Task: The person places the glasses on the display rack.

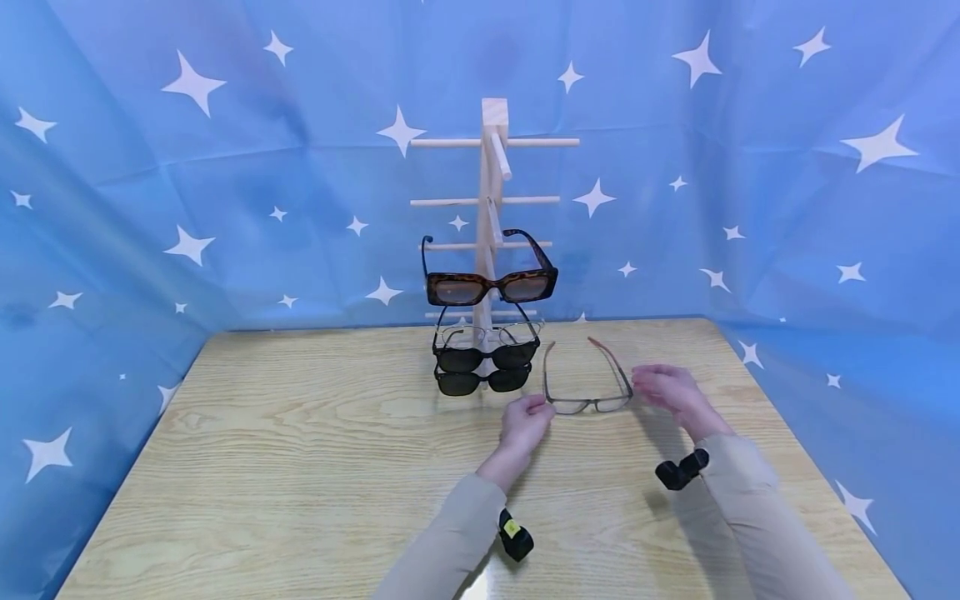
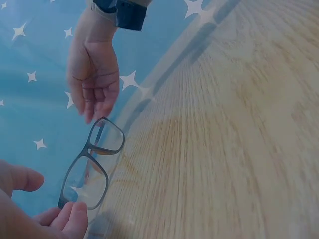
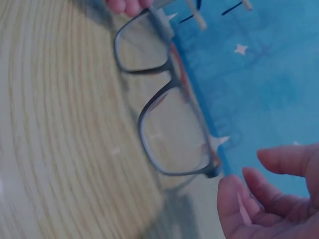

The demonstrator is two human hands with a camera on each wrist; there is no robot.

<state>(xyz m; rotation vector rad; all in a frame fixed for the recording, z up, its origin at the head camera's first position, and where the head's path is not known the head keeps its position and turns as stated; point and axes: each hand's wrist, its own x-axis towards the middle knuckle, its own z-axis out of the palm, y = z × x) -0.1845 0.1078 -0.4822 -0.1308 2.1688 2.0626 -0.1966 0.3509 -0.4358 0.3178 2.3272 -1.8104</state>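
A pair of eyeglasses (image 1: 597,403) with a dark frame, clear lenses and reddish-brown temple tips is on the table, temples unfolded toward the back. At its left front corner is my left hand (image 1: 527,422); in the left wrist view the fingertips meet the frame (image 2: 89,147) while the thumb stands apart from it. My right hand (image 1: 670,392) is beside the right hinge, thumb and fingers spread and nothing between them. The right wrist view has the hinge corner of the frame (image 3: 212,169) close to those fingertips (image 3: 230,186).
Left of the eyeglasses rises a wooden eyewear stand (image 1: 487,179) with several pegs. It bears tortoiseshell sunglasses (image 1: 491,285), thin-rimmed clear glasses (image 1: 542,327) and two black sunglasses (image 1: 459,360) low down. The wood-grain table (image 1: 300,467) ends at a blue star-patterned cloth (image 1: 240,167).
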